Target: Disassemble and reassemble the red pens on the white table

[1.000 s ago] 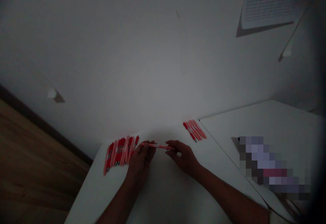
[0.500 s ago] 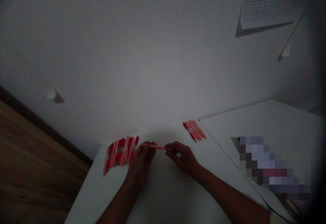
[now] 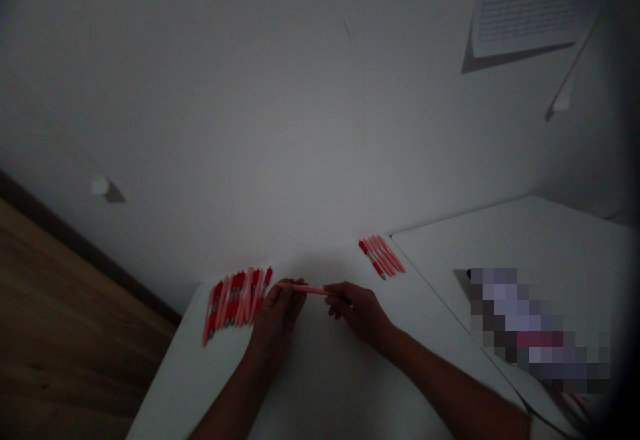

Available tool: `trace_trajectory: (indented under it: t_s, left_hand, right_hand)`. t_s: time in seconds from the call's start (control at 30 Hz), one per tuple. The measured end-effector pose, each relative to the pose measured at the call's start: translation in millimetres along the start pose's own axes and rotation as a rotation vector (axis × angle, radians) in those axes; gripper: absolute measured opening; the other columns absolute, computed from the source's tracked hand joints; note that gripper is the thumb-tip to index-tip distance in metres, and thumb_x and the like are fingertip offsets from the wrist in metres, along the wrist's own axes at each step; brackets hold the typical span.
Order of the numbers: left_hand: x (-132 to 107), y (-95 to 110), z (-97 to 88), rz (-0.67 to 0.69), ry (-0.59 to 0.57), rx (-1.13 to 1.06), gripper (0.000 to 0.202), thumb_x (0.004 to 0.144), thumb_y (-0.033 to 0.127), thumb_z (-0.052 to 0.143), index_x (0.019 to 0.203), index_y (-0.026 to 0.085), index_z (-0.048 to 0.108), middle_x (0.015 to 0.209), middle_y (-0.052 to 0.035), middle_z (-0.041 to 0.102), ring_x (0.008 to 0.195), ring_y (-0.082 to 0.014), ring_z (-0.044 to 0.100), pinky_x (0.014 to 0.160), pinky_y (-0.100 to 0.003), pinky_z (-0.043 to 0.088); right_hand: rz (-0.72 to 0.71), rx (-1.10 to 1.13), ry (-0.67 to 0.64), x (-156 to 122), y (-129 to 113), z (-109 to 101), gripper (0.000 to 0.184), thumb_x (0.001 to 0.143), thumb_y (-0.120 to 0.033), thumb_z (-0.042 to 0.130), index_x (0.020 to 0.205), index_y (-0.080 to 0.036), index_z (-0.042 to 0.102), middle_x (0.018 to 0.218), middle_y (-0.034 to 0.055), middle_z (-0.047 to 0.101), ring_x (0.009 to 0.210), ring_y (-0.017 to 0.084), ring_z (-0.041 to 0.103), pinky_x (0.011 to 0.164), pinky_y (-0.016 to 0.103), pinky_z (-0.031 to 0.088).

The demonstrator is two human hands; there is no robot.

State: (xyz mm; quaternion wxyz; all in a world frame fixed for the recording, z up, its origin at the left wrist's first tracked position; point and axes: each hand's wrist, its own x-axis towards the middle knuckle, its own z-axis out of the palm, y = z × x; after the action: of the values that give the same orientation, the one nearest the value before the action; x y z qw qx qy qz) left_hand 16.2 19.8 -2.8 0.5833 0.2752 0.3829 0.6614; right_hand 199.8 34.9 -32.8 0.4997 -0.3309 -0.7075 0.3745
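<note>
Held level above the white table is a pink pen (image 3: 311,289), its left end in the fingers of my left hand (image 3: 279,310). My right hand (image 3: 361,310) closes its fingertips on the pen's other end. Just left of my left hand lies a row of several pink pens and red pens (image 3: 235,300) side by side, some overlapping. Beyond my right hand, a smaller group of several pink pens (image 3: 387,255) lies slanted, with one red pen (image 3: 373,260) with a grey tip at its left edge.
The white table (image 3: 320,387) meets a pale wall (image 3: 260,127) at the back. A second white tabletop (image 3: 500,233) adjoins on the right, bearing a pixelated item (image 3: 530,327). Brown wood (image 3: 75,320) is at the left. A printed sheet (image 3: 525,10) hangs on the wall.
The fingers of my right hand have shifted slightly at the pen's right end, the lower ones loosening. My left hand and the pen groups stay put.
</note>
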Motion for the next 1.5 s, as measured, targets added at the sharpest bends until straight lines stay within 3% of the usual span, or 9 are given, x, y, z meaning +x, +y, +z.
trace_trajectory:
  t_s: [0.13, 0.4, 0.63, 0.77, 0.87, 1.0, 1.13, 1.3, 1.5]
  left_hand:
    - [0.2, 0.5, -0.6, 0.006, -0.018, 0.016, 0.018, 0.072, 0.025, 0.075, 0.084, 0.017, 0.065, 0.092, -0.0036, 0.073, 0.092, -0.0162, 0.068, 0.086, -0.028, 0.054]
    - [-7.7, 1.5, 4.0, -0.010, -0.041, 0.121, 0.017, 0.068, 0.022, 0.076, 0.083, 0.015, 0.071, 0.090, -0.0054, 0.072, 0.086, -0.0154, 0.067, 0.083, -0.026, 0.054]
    - [-17.3, 1.4, 7.8, 0.123, -0.241, 0.683, 0.010, 0.073, 0.027, 0.073, 0.075, 0.017, 0.072, 0.082, -0.0053, 0.070, 0.081, -0.0174, 0.063, 0.074, -0.025, 0.048]
    - [-16.5, 2.2, 8.4, 0.206, -0.166, 0.693, 0.018, 0.076, 0.035, 0.069, 0.081, 0.018, 0.069, 0.084, -0.0064, 0.069, 0.082, -0.0198, 0.064, 0.075, -0.028, 0.049]
    - [-16.3, 2.9, 9.0, 0.195, -0.124, 0.630, 0.028, 0.079, 0.041, 0.065, 0.092, 0.017, 0.068, 0.092, -0.0096, 0.069, 0.088, -0.0226, 0.065, 0.077, -0.032, 0.051]
    - [-20.6, 0.5, 11.7, -0.021, -0.238, 0.510, 0.039, 0.079, 0.041, 0.065, 0.111, 0.018, 0.063, 0.100, -0.0125, 0.069, 0.090, -0.0238, 0.066, 0.079, -0.034, 0.051]
    - [-22.7, -4.2, 14.7, -0.160, -0.233, 0.307, 0.029, 0.078, 0.036, 0.068, 0.099, 0.016, 0.065, 0.085, -0.0091, 0.071, 0.084, -0.0226, 0.068, 0.073, -0.032, 0.052]
    - [-18.0, 4.3, 16.1, -0.138, -0.144, -0.161, 0.012, 0.081, 0.020, 0.066, 0.091, 0.014, 0.063, 0.071, -0.0005, 0.062, 0.069, -0.0120, 0.064, 0.078, -0.030, 0.053]
    - [-17.8, 20.2, 10.2, -0.309, -0.251, -0.397, 0.026, 0.088, 0.037, 0.053, 0.077, 0.014, 0.057, 0.054, 0.0062, 0.040, 0.038, -0.0046, 0.035, 0.038, -0.018, 0.033]
  right_hand:
    - [0.088, 0.090, 0.009, 1.6, -3.5, 1.4, 0.028, 0.086, -0.037, 0.058, 0.104, -0.016, 0.065, 0.066, 0.0015, 0.068, 0.054, 0.012, 0.063, 0.056, 0.025, 0.053]
    - [0.324, 0.669, 0.150, 11.8, -4.5, 4.3, 0.039, 0.070, -0.034, 0.075, 0.103, -0.016, 0.064, 0.081, 0.0063, 0.070, 0.069, 0.017, 0.066, 0.063, 0.030, 0.053]
    - [0.266, 0.474, -0.093, 9.2, -6.2, 8.3, 0.023, 0.077, -0.038, 0.066, 0.086, -0.017, 0.069, 0.073, 0.0027, 0.066, 0.065, 0.013, 0.060, 0.053, 0.023, 0.045]
    - [0.254, 0.420, -0.090, 9.5, -4.3, 9.2, 0.024, 0.083, -0.040, 0.059, 0.082, -0.017, 0.065, 0.073, 0.0028, 0.066, 0.065, 0.013, 0.060, 0.052, 0.022, 0.044]
    - [0.248, 0.376, -0.145, 5.8, -5.3, 11.1, 0.022, 0.084, -0.039, 0.058, 0.081, -0.018, 0.062, 0.069, 0.0014, 0.063, 0.062, 0.012, 0.058, 0.055, 0.023, 0.044]
    - [0.193, 0.251, -0.375, -3.1, -9.4, 14.1, 0.014, 0.084, -0.030, 0.058, 0.080, -0.018, 0.063, 0.070, -0.0007, 0.061, 0.063, 0.012, 0.056, 0.060, 0.023, 0.043]
    - [0.175, 0.092, -0.452, -6.7, -7.9, 14.3, 0.018, 0.083, -0.031, 0.061, 0.073, -0.016, 0.065, 0.069, -0.0014, 0.060, 0.064, 0.012, 0.055, 0.060, 0.022, 0.041]
    - [0.211, 0.189, -0.486, -6.0, -11.8, 11.5, 0.022, 0.086, -0.033, 0.058, 0.077, -0.017, 0.069, 0.073, 0.0000, 0.067, 0.068, 0.012, 0.061, 0.066, 0.022, 0.045]
    - [0.144, 0.074, -0.506, -6.0, -14.9, 11.5, 0.023, 0.088, -0.033, 0.055, 0.085, -0.020, 0.074, 0.079, 0.0010, 0.070, 0.075, 0.013, 0.064, 0.072, 0.022, 0.045]
